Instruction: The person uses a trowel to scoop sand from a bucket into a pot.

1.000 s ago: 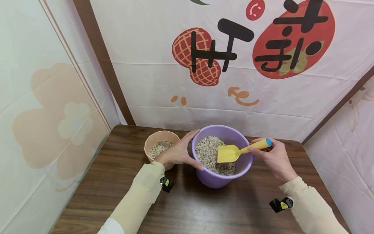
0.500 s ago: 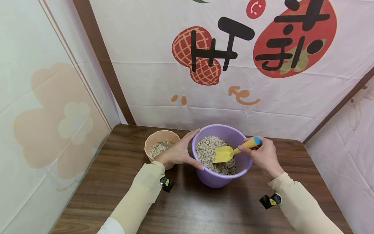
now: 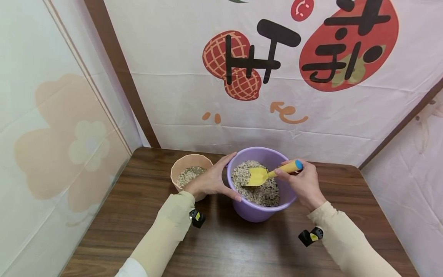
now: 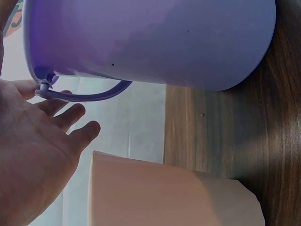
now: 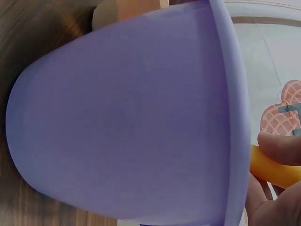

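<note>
A purple bucket (image 3: 256,214) with pale speckled grains (image 3: 242,175) inside stands on the table. My right hand (image 3: 305,184) grips the yellow, blue-tipped handle of a toy shovel (image 3: 257,177), thumb on top. The shovel's blade lies over the grains, its front edge down among them. In the right wrist view the handle (image 5: 275,169) shows past the rim. My left hand (image 3: 214,181) rests against the bucket's left side, thumb along the front and fingers spread toward the back. The left wrist view shows those fingers (image 4: 70,117) loosely extended beside the bucket's purple bail (image 4: 103,95).
A peach faceted bowl (image 3: 177,169), also with grains, stands left of the bucket, partly behind my left wrist. The wooden table (image 3: 228,254) meets a printed cloth wall (image 3: 180,134) at the back. More cloth walls flank both sides.
My right hand has moved left and the toy shovel's blade has travelled left across the bucket, its edge now down in the grains. My left hand has stayed on the bucket.
</note>
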`<state>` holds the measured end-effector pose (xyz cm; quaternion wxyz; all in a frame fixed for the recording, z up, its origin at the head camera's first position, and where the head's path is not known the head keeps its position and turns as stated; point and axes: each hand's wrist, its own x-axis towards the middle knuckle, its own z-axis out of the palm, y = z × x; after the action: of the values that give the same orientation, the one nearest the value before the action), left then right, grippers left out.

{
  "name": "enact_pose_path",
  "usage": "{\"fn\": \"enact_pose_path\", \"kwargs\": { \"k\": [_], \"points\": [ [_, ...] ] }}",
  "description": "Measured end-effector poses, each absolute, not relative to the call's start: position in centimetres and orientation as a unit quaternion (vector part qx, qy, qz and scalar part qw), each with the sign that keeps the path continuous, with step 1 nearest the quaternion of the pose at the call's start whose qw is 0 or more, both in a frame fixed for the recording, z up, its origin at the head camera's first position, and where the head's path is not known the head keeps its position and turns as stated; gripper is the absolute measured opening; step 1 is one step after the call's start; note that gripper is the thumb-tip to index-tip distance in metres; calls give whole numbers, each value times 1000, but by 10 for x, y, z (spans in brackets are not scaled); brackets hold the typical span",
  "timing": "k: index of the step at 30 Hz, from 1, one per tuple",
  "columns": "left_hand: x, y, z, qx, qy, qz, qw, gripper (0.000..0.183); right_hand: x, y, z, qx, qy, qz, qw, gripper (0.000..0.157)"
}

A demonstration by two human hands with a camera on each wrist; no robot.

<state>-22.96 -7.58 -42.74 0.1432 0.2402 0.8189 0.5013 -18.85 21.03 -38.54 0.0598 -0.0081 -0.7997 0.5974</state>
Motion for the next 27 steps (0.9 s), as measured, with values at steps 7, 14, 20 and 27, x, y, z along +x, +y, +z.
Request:
{"fn": "enact_pose_path", "kwargs": {
  "k": [7,14,20,27],
  "points": [
    [-230,-76,-428,233,816,507,150,139,-190,205,-388,-23,-773,633,47,36],
    [-229,-77,-427,232,813,512,152,139,-189,205,-389,-9,-737,675,21,36],
    [-229,-76,-428,237,810,515,150,139,-188,211,-390,2,-691,723,-1,34],
    [-229,-76,-429,230,804,527,154,139,-188,220,-388,-5,-643,766,-22,23]
  ]
}}
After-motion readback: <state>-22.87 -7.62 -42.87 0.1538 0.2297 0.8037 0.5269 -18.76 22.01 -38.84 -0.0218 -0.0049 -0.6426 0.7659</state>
